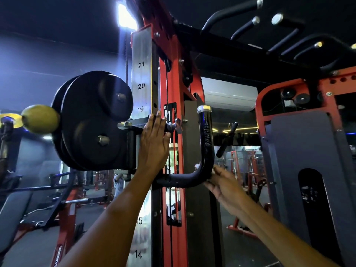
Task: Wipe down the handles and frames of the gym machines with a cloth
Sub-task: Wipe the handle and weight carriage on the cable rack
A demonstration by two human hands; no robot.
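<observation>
A red cable-machine upright stands straight ahead, with a numbered steel strip on its left face. My left hand lies flat with straight fingers against the sliding carriage beside the adjustment knob. A black L-shaped handle with a chrome cap sticks out to the right. My right hand reaches under the handle's bend, fingers fairly straight and touching it. A small white scrap shows at the bend; I cannot tell if it is a cloth.
Black pulley wheels and a yellow-green ball stop jut out at the left. Overhead run black pull-up grips. A second red frame with a grey shroud stands at the right. Benches and racks sit lower left.
</observation>
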